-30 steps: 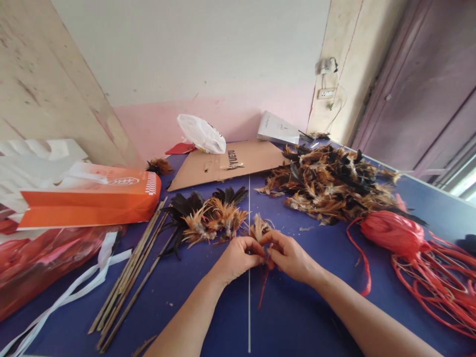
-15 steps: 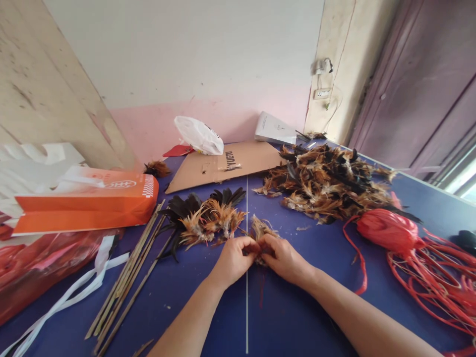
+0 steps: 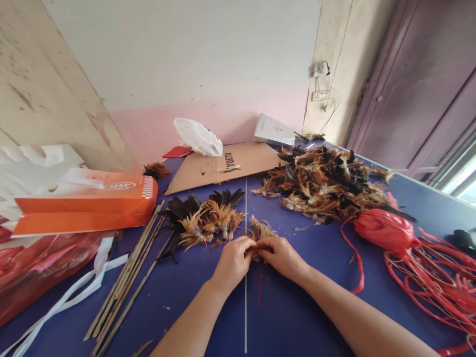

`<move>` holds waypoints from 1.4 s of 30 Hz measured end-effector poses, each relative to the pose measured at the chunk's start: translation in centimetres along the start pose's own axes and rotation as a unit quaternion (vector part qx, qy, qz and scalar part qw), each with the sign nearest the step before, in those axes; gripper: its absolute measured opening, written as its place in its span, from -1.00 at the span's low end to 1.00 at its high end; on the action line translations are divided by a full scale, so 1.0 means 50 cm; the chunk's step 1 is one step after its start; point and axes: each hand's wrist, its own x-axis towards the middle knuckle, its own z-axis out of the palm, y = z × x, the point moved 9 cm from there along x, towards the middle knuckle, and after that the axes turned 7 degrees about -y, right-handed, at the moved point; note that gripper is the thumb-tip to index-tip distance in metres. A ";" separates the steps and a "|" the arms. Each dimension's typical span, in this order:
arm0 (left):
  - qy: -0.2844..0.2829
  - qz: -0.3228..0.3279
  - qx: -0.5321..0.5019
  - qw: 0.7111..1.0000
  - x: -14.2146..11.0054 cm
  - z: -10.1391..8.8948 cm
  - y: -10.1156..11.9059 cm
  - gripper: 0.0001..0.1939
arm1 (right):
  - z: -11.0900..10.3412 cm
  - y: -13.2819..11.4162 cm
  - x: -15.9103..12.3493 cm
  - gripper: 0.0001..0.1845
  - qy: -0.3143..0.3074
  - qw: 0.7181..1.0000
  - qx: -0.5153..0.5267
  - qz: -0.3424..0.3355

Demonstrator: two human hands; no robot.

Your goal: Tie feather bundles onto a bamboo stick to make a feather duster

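Observation:
My left hand [image 3: 235, 259] and my right hand [image 3: 282, 255] meet fingertip to fingertip over the table's white centre line, both closed in a pinch. Between and beyond the fingers sticks out a small bunch of brown feathers [image 3: 261, 228]; its lower end is mostly hidden by them. A thin red strand [image 3: 260, 290] trails below the fingertips. Left of the bunch lie several tied tufts of brown and black feathers [image 3: 210, 218], with bits of red at their bases. Farther off on the right is a large heap of loose feathers [image 3: 327, 183].
Thin sticks [image 3: 124, 282] lie left of my arms, beside an orange paper bag [image 3: 85, 210] and white straps [image 3: 70, 300]. A bundle of red plastic twine [image 3: 386, 230] spreads at right. Flattened cardboard [image 3: 223, 166], a white plastic bag [image 3: 197, 136] and a white box [image 3: 273, 131] stand at the back.
The fingertips have drawn slightly closer together over the feather bunch, and the gap within the left pinch has narrowed. The surrounding things stay put; the view has shifted slightly.

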 end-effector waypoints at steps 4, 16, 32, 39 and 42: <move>0.003 -0.003 0.002 1.000 0.000 -0.002 -0.002 -0.83 | -0.001 0.003 0.001 -0.77 0.001 1.000 -0.003 0.006; 0.008 -0.038 -0.032 0.999 0.004 -0.006 -0.021 -0.85 | -0.007 0.002 -0.002 -0.81 0.034 0.998 -0.043 0.021; -0.028 -0.182 -0.129 0.974 -0.006 -0.022 -0.125 -0.94 | -0.026 -0.054 -0.025 -0.81 0.052 0.969 -0.215 -0.106; 0.021 -0.233 -0.240 0.942 -0.010 -0.030 -0.154 -0.91 | -0.056 -0.014 -0.021 -0.88 0.070 0.989 -0.126 -0.022; 0.002 -0.224 -0.254 0.941 -0.009 -0.016 -0.139 -0.91 | -0.047 -0.012 -0.019 -0.89 0.072 0.991 -0.110 -0.012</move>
